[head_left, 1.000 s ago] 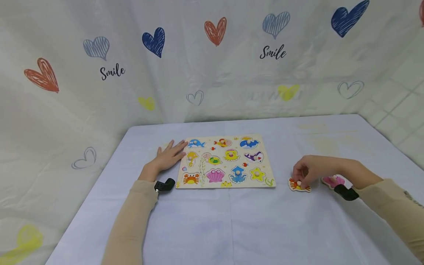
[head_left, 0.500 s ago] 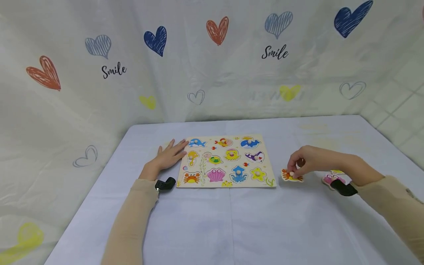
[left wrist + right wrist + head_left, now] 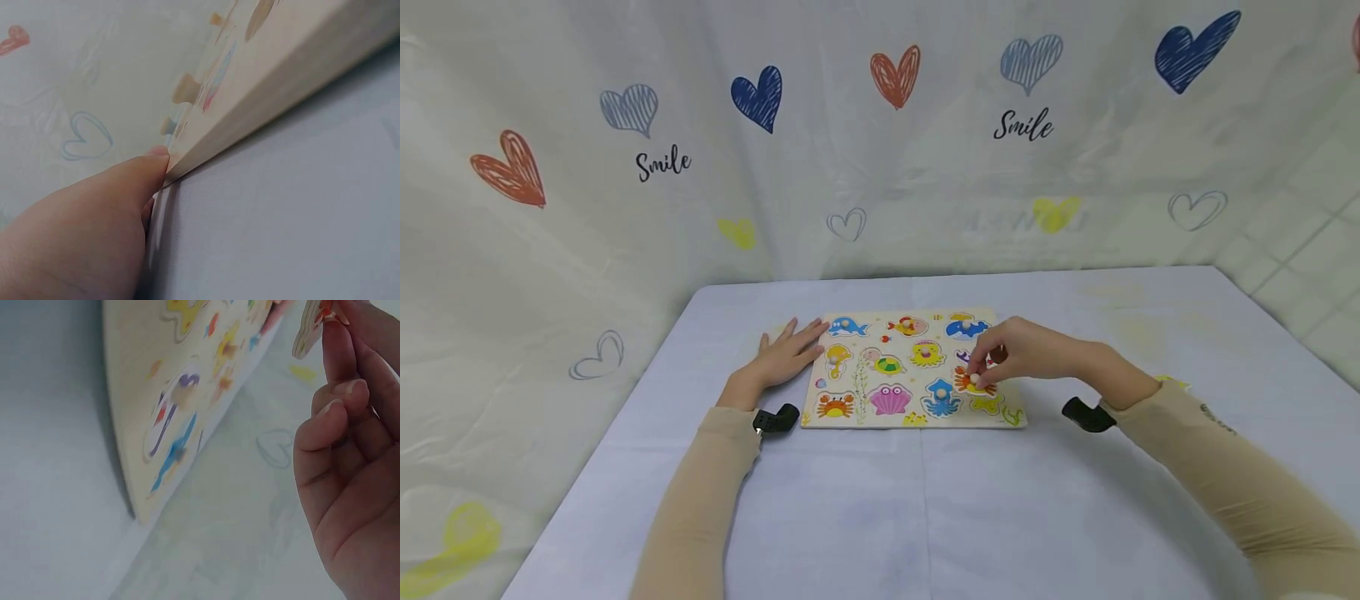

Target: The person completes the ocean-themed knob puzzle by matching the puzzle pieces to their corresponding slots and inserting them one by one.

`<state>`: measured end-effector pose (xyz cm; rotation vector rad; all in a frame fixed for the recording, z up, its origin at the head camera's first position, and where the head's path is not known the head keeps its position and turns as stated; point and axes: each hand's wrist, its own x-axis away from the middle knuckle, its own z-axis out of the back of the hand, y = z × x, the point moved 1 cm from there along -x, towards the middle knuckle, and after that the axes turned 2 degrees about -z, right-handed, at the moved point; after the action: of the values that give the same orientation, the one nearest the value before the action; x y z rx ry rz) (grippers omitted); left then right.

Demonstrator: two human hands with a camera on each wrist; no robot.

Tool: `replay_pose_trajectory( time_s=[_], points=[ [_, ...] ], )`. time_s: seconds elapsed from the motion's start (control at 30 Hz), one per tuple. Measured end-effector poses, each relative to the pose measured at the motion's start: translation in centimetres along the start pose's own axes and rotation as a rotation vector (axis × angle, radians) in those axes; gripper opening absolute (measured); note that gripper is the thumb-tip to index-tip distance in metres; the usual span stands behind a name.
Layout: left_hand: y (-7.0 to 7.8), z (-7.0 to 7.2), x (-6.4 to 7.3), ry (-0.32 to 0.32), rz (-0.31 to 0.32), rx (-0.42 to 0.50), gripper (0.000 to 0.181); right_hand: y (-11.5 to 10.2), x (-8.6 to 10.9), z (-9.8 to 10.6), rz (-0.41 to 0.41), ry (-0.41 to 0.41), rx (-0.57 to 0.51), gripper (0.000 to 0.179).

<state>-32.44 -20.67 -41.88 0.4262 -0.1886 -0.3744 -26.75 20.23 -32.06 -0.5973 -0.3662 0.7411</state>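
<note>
A wooden knob puzzle board printed with sea animals lies on the table. My left hand rests beside its left edge with fingers spread, fingertips touching the board. In the left wrist view, the left thumb lies at the corner of the board's thick edge. Above the board's lower right part, my right hand pinches an orange crab puzzle piece by its round knob. That piece partly covers the purple whale and the yellow starfish. The right wrist view shows the crab piece tilted and raised off the board.
Several animal pieces with knobs sit in the board, among them a blue squid. The printed crab and pink shell show no knobs. A yellow piece peeks out behind the right forearm. A heart-printed curtain hangs behind.
My right hand has carried the crab piece from the table at the right, leftward and over the board. The pink piece is now hidden by the right arm. My left hand stays put.
</note>
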Motion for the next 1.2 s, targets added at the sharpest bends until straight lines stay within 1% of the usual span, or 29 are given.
replay_pose_trajectory(
  time_s=[0.27, 0.47, 0.67, 0.77, 0.97, 1.2],
  points=[
    [-0.1, -0.1, -0.1, -0.006, 0.001, 0.003, 0.061, -2.7, -3.4, -1.8, 0.100, 0.026, 0.004, 0.007],
    [0.0, -0.2, -0.2, -0.011, 0.006, 0.003, 0.062, -4.0, -5.6, -3.0, 0.114, -0.010, 0.012, 0.004],
    [0.0, -0.2, -0.2, -0.002, 0.006, 0.005, 0.062, -4.7, -7.6, -4.2, 0.138, -0.043, 0.051, 0.005],
    [0.0, -0.1, -0.2, -0.002, 0.006, 0.007, 0.062, -5.2, -8.4, -4.8, 0.132, -0.063, 0.065, 0.005],
    [0.0, -0.1, 0.0, -0.003, 0.009, 0.004, 0.062, -6.0, -10.4, -5.8, 0.093, -0.090, 0.093, 0.005],
    [0.1, 0.0, 0.0, 0.005, -0.005, 0.007, 0.061, -7.2, -12.3, -6.7, 0.085, -0.125, 0.091, 0.005]
  ],
)
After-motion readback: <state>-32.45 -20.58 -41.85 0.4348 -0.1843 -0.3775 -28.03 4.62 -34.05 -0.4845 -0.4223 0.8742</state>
